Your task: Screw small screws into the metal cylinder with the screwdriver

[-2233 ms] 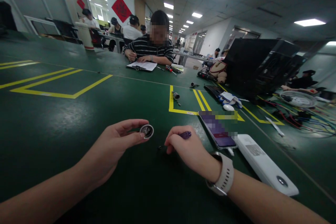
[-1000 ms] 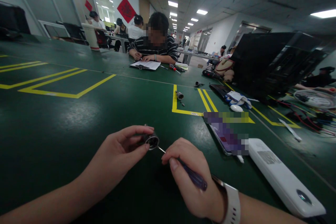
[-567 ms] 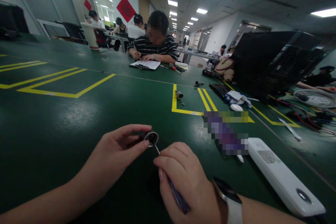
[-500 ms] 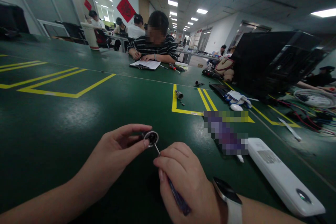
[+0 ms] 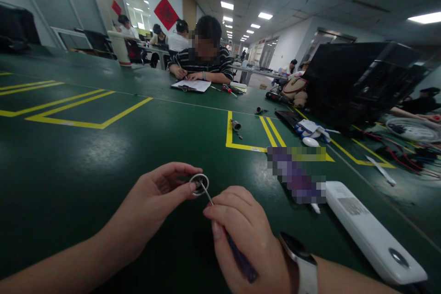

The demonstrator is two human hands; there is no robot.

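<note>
My left hand (image 5: pixel 165 193) pinches a small round metal cup-shaped part (image 5: pixel 206 177) between thumb and fingers, its open side turned toward me. My right hand (image 5: pixel 241 225) is closed around the dark purple handle of a screwdriver (image 5: pixel 241 259). The thin shaft reaches up and left, and its tip is inside the round part. What the tip touches in there is too small to make out. Both hands are above the green table (image 5: pixel 138 156).
A similar metal part (image 5: pixel 236 125) lies inside yellow tape ahead, another (image 5: pixel 259 110) behind it. At right are a long white device (image 5: pixel 372 229), a blurred purple item (image 5: pixel 296 177), a white glove (image 5: pixel 312 128) and a black case (image 5: pixel 358 78). Opposite, a person (image 5: pixel 206 57) writes on a clipboard.
The screwdriver's tip has gone further into the round part, and its handle has swung slightly right and down. My left hand has shifted a little to the right.
</note>
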